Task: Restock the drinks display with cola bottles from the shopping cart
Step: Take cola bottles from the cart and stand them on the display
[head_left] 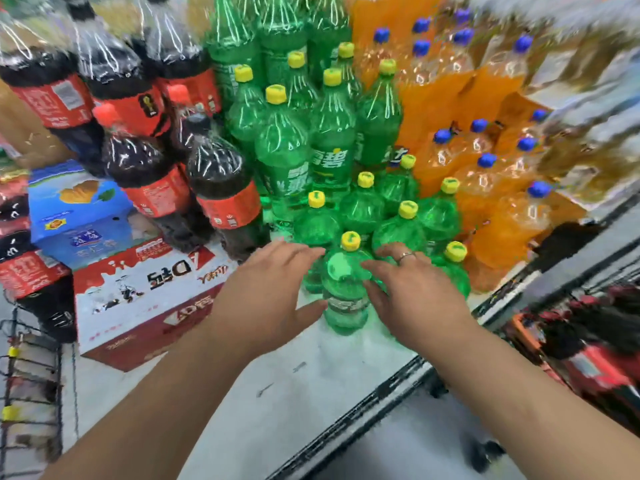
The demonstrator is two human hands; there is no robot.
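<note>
Both my hands reach to a small green bottle (pixel 344 289) with a yellow cap at the front of the display shelf (pixel 277 393). My left hand (pixel 273 289) is at its left side and my right hand (pixel 412 292), with a ring, at its right, fingers spread and relaxed; contact is unclear in the blur. Large cola bottles (pixel 221 188) with red labels stand at the left of the display. More cola bottles lie in the shopping cart (pixel 588 358) at the lower right.
Green bottles (pixel 329 143) fill the middle of the display and orange soda bottles (pixel 485 174) the right. A red and white carton (pixel 145 299) and a blue box (pixel 79 216) sit left. A wire rack (pixel 27 393) stands at the far left.
</note>
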